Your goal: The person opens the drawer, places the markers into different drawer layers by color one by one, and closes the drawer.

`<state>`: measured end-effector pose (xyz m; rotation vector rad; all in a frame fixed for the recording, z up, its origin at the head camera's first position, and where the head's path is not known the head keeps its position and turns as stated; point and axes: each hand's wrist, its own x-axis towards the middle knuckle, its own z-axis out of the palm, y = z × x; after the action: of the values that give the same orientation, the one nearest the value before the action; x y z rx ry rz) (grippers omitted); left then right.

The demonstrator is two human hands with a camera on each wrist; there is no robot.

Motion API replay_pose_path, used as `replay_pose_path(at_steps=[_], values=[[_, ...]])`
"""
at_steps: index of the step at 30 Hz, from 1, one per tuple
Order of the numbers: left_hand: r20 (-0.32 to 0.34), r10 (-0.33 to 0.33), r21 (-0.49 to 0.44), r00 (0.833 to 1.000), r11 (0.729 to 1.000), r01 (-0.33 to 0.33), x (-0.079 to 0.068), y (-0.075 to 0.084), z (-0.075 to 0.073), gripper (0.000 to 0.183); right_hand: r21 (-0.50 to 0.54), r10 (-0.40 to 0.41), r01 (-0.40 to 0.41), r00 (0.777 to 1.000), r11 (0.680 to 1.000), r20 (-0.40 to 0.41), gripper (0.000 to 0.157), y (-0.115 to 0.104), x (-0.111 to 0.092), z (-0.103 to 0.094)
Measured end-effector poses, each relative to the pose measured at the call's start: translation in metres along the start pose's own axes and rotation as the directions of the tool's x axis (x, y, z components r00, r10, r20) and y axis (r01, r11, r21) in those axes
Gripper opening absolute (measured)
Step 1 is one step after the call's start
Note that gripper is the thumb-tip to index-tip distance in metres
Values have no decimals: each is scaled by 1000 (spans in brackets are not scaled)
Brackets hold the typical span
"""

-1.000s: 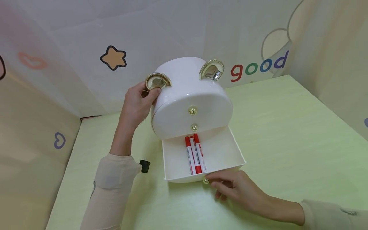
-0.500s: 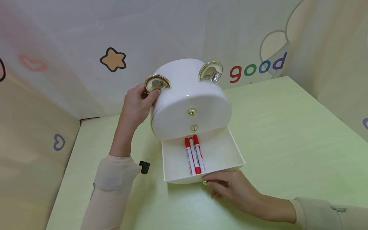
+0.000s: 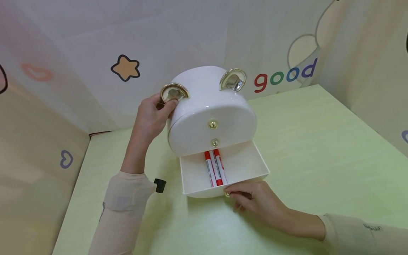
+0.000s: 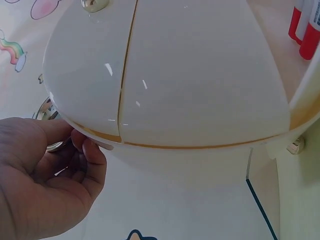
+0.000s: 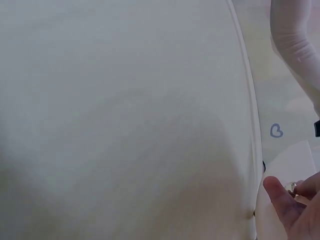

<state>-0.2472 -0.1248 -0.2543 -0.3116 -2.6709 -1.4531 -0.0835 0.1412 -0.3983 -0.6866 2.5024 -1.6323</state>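
A white rounded storage box (image 3: 204, 86) with gold ear-shaped pieces stands on the table in the head view. Its bottom drawer (image 3: 243, 163) is pulled out, with red-capped markers (image 3: 215, 168) lying side by side inside. My left hand (image 3: 149, 115) holds the box's left gold ear (image 3: 173, 92) between thumb and fingers; in the left wrist view that hand (image 4: 55, 185) is at the box's edge. At the drawer front, my right hand (image 3: 264, 203) pinches the small gold knob (image 3: 227, 194). The right wrist view has the same knob (image 5: 291, 188) between thumb and finger.
Two more gold knobs sit on the box front, the upper knob (image 3: 213, 124) above the other. The pale green table (image 3: 318, 152) extends around the box. A printed curtain wall (image 3: 79, 63) rises behind it and on both sides.
The drawer has slid a little way into the box, with my right hand moving along on its knob. The markers' far ends are now partly under the box front. My left hand keeps its hold.
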Motion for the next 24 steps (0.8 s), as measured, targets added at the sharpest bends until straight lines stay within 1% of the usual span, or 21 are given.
replay_pose_path(at_steps=[5,10,15,19,24], values=[[-4,-31,13,1000,999,31,-1,2,-1,29,-15,5,-5,1000,1000,4,22,4,13,-2],[-13,-28,-3,1000,1000,28,1,3,1,28,-32,-8,9,1000,999,8,20,5,25,-3],[-22,-24,-19,999,1000,24,2,3,2,27,-65,-23,22,1000,998,-17,20,10,37,-5],[-22,-21,-29,1000,999,20,2,2,2,27,-106,-55,51,998,993,-33,22,14,47,-6],[-9,-25,-54,1000,998,25,2,2,3,28,-127,-72,66,997,990,-41,27,18,56,-8]])
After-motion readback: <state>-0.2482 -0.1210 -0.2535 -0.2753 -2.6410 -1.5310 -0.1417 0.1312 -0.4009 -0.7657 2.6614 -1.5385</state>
